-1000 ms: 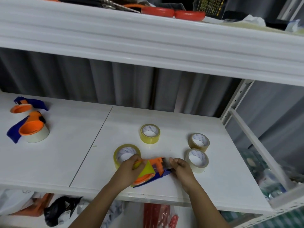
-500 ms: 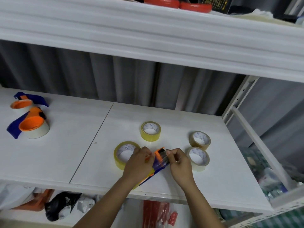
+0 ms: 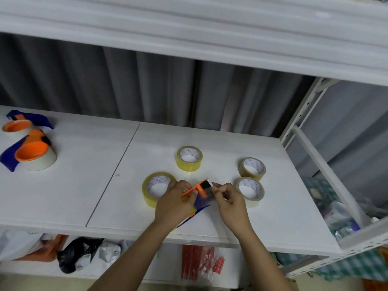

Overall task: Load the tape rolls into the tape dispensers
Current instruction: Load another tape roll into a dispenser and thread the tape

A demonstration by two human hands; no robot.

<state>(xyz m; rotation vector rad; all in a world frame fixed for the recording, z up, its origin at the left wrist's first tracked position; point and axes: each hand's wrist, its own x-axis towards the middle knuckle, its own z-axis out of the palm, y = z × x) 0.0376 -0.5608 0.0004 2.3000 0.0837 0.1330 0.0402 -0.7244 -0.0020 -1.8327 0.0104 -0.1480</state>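
Far to the left of the hands, at the back of the white shelf (image 3: 84, 185), two loaded dispensers lie close together: the rear dispenser (image 3: 20, 123) with a blue handle and an orange hub, and the nearer dispenser (image 3: 31, 153) holding a pale roll. Just left of the left hand, and partly hidden behind it, a large yellow roll (image 3: 154, 186) lies flat on the shelf. The left hand (image 3: 174, 203) is closed around the body of an orange and blue dispenser (image 3: 199, 194), which is tilted with its blade end up and its blue handle pointing down toward the shelf's front edge. Beyond the hands, a smaller yellow roll (image 3: 189, 158) lies flat. The right hand (image 3: 230, 203) pinches a strip of tape at the blade end of the held dispenser, fingers curled. Just right of that hand a pale roll (image 3: 250, 189) lies flat, with a brown roll (image 3: 252, 168) touching it behind. Bags (image 3: 77, 254) show on the level below.
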